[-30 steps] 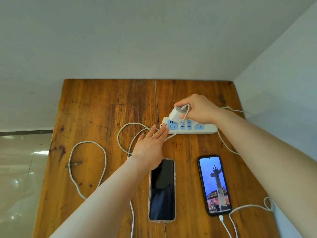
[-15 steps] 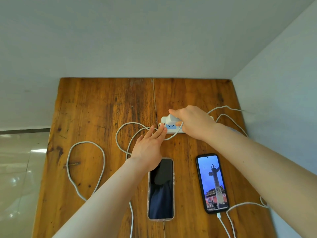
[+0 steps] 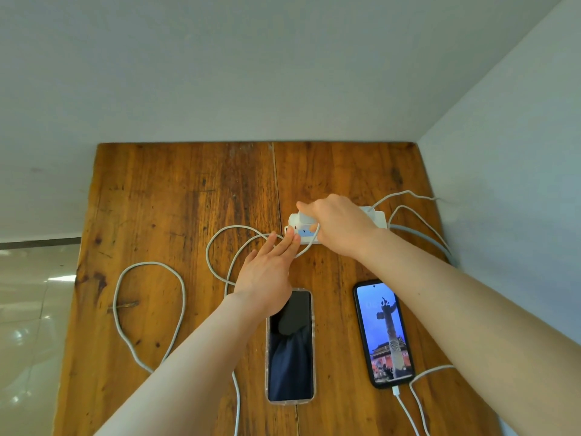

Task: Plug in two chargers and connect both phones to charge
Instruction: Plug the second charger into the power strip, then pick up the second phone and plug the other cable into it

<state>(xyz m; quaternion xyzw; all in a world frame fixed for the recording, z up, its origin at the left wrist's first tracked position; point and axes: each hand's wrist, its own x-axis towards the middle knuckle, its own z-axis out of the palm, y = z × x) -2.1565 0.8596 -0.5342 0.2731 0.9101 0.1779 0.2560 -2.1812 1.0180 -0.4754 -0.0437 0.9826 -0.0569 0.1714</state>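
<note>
A white power strip (image 3: 377, 217) lies across the far middle of the wooden table (image 3: 176, 196). My right hand (image 3: 339, 228) covers most of it and grips a white charger (image 3: 298, 219) pressed onto its left end. My left hand (image 3: 270, 265) lies flat, its fingertips against the strip's left end. A phone with a dark screen (image 3: 290, 347) lies below my left hand, a white cable (image 3: 147, 309) running to its bottom edge. To its right lies a phone with a lit screen (image 3: 385, 333), with a white cable (image 3: 408, 410) in its bottom port.
The table stands in a corner: a wall (image 3: 283, 73) behind it and another wall (image 3: 518, 184) on the right. The dark phone's cable loops widely over the left half of the table. More cords (image 3: 415, 215) trail off the strip's right end. Glossy floor (image 3: 31, 309) lies left.
My right hand lowered the charger from above the strip down onto its left end. My left hand stayed against the strip. The view shifted slightly.
</note>
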